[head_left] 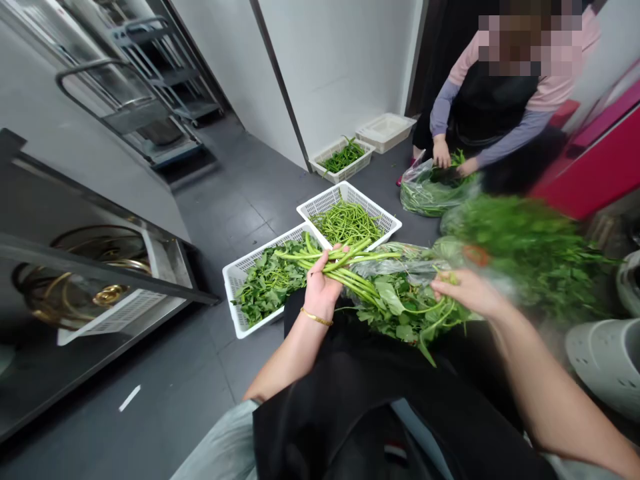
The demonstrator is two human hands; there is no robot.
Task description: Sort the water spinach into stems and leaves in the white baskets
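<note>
My left hand is closed around a bundle of long green stems, held over my black apron. My right hand grips the leafy end of the same bunch of greens, which rests on a clear plastic bag in my lap. Just beyond my left hand stands a white basket of picked leaves. Beside it another white basket holds bare green stems.
Another person crouches at the far right, both hands in a plastic bag of greens. A blurred heap of greens lies to my right. Two more white baskets sit by the wall. A steel counter lines the left side.
</note>
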